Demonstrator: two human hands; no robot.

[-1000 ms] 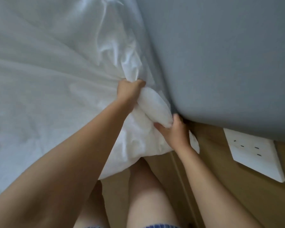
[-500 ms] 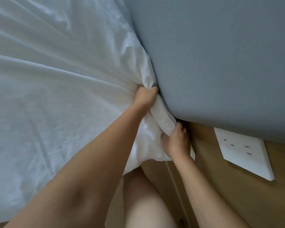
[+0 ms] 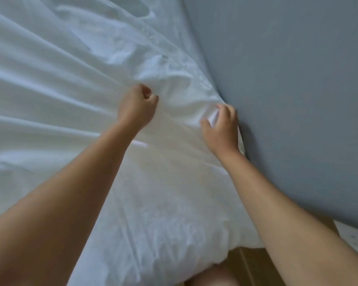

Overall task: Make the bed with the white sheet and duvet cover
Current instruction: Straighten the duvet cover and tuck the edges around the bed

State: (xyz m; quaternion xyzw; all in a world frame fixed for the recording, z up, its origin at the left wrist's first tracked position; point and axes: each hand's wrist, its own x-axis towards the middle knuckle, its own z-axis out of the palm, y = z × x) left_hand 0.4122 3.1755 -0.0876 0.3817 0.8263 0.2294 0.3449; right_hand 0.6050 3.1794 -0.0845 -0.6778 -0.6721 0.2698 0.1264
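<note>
Our right hand (image 3: 221, 129) pinches a bunch of the white duvet cover (image 3: 60, 100) just beside the grey wall (image 3: 298, 100); our left hand (image 3: 136, 108) sits fisted on the cloth, and we cannot tell whether it grips. We should pull evenly outward to flatten the creases. The cover lies spread ahead and left of us, corner toward us, long edge seemingly along the wall.

soft, even, cool daylight without glare; darkens to a narrow shadow just right of the fingers (image 3: 227, 109) of the right hand (image 3: 220, 131); blurs slightly around them; bends far from them, at the edges.
</note>
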